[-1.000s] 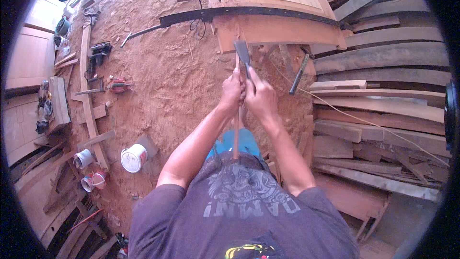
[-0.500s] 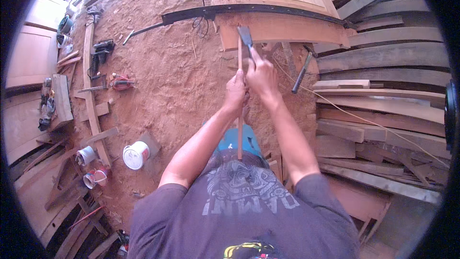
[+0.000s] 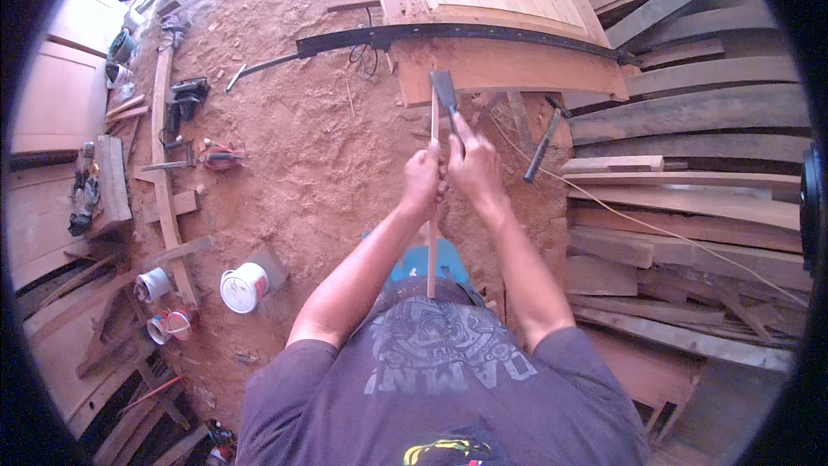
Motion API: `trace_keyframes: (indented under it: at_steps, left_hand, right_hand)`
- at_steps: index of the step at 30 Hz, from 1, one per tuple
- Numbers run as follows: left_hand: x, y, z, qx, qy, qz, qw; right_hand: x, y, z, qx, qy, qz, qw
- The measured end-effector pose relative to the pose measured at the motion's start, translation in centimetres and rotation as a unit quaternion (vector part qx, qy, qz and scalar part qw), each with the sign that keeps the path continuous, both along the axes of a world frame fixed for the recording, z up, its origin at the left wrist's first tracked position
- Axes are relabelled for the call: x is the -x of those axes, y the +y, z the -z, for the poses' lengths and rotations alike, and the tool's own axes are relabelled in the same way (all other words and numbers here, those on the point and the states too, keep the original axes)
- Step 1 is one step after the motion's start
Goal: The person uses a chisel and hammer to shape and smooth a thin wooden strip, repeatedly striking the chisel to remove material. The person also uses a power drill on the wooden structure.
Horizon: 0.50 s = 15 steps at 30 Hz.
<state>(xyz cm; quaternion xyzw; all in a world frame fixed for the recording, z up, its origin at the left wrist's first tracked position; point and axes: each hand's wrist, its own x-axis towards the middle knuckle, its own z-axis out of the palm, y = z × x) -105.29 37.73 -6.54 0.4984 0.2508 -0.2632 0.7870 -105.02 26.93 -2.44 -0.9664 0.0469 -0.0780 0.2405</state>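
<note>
A thin, straight wooden strip (image 3: 431, 261) runs from the end of a wooden door panel (image 3: 511, 71) back toward my shirt. My left hand (image 3: 423, 179) is wrapped around the strip near its middle. In my right hand (image 3: 475, 166) is a broad chisel (image 3: 444, 91) with a dark, wide blade, its index finger stretched along the tool. The blade lies against the strip's far part, close to the panel's near edge. My right fingers hide most of the chisel's handle.
A long black metal bar (image 3: 466, 31) crosses the panel. A hammer (image 3: 543, 145) lies right of my hands, beside stacked boards (image 3: 690, 121). On the sawdust-covered ground at left are a white bucket (image 3: 244, 286), a cordless drill (image 3: 185, 99) and a long timber (image 3: 164, 177).
The whole view has shifted, so the panel sits slightly lower in the picture. The chisel blade has come slightly nearer along the strip. Both hands keep their holds.
</note>
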Motion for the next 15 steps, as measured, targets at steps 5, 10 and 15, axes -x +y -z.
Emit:
trace_keyframes:
  at_steps: [5,10,15]
  left_hand:
    - [0.7,-0.4,1.4,0.084,0.053,0.008,0.995]
    - [0.0,-0.7,-0.2,0.024,0.002,-0.007,1.0]
    - [1.8,-1.6,1.8,0.071,0.004,-0.057,0.996]
  right_hand:
    - [2.0,1.6,-2.4,0.013,0.051,0.014,0.999]
    - [2.6,1.1,-1.8,0.011,0.051,0.01,0.999]
    - [2.3,1.0,-1.6,-0.002,0.051,0.011,0.999]
